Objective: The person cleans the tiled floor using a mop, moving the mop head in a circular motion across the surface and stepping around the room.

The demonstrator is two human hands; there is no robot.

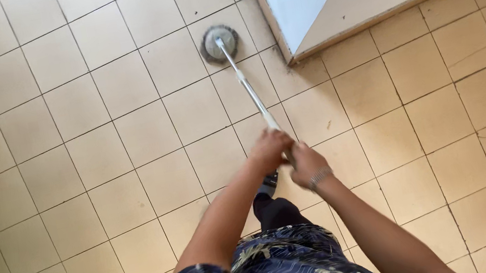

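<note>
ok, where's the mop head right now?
Head view: the round mop head sits flat on the tiled floor at top centre, just left of the wall corner, far from both hands.

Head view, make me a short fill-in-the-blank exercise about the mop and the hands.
1. Both hands, the left hand and the right hand, grip the mop's ____.
2. The mop head has a ____ shape.
3. The mop head rests on a floor made of ____.
4. A bracelet sits on the ____ wrist.

Missing words: handle; round; tiles; right
</note>
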